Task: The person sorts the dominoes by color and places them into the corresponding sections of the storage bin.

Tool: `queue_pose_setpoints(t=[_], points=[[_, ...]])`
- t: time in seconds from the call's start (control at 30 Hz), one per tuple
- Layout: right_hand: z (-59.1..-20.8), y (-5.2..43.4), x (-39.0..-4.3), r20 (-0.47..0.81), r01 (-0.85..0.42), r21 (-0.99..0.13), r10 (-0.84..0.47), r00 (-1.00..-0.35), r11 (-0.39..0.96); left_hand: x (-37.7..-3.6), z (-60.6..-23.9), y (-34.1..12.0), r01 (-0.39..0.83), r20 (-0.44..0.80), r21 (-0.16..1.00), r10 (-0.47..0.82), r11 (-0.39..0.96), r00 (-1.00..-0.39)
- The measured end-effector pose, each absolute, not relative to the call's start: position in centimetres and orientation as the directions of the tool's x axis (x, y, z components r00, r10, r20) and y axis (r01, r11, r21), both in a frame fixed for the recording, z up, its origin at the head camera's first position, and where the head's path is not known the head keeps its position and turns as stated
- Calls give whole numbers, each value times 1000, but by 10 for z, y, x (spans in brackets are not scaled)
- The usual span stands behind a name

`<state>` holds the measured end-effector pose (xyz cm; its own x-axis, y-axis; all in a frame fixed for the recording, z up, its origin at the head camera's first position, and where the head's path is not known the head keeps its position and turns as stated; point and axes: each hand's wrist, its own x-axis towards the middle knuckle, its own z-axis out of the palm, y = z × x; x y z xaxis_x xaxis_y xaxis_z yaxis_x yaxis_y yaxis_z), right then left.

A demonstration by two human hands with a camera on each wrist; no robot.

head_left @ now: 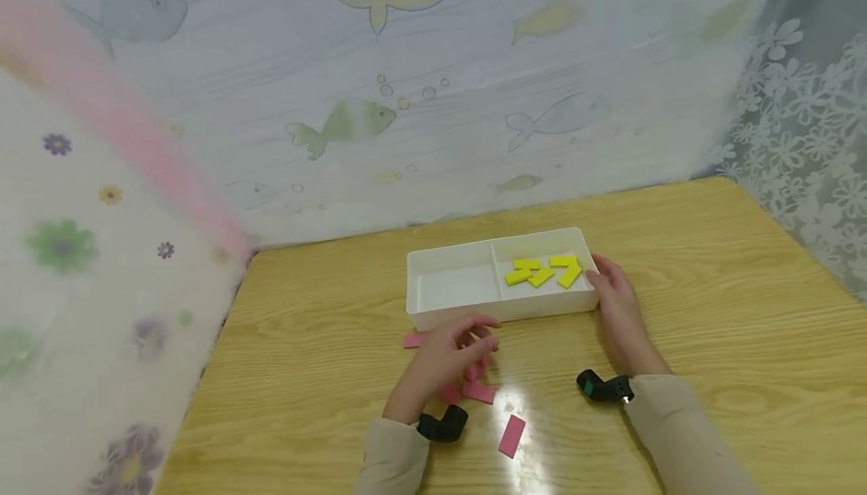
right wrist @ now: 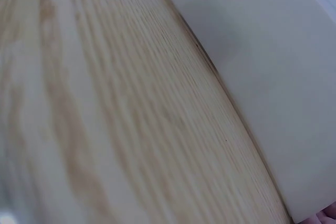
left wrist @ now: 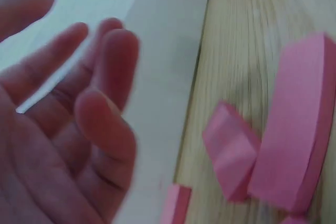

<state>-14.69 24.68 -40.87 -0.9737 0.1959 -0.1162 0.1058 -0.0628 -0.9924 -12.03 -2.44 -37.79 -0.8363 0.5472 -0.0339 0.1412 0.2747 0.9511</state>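
Pink blocks (head_left: 478,390) lie on the table (head_left: 711,314) before the white tray (head_left: 433,307). Our left hand (head_left: 450,352) hovers open above them, holding nothing; our right hand (head_left: 616,303) rests against the tray's end, grip unclear. A hurried pinch could scatter blocks.

A wooden table (head_left: 711,292) with pale, strongly grained boards fills the near part of the scene; a bright glare lies on its near middle. A fish-printed curtain (head_left: 420,104) hangs along the far side. A flowered cloth (head_left: 81,269) hangs left, a white lace curtain (head_left: 806,149) right.
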Motion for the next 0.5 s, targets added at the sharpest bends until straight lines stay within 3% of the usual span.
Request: queue_pose_setpoints(t=[0.13, 0.33, 0.5], points=[[-409, 245, -147, -114, 98, -991, 205, -972, -89, -115, -377, -19, 177, -108, 892, 576, 416, -810], [-411, 244, -146, -132, 112, -988, 213, -968, -105, -98, -366, -18, 172, -195, 858, 616, 484, -763], [-410, 245, -146, -131, 117, -990, 207, -970, -75, -81, -367, -18, 307, -195, 729, 615, 612, -764]])
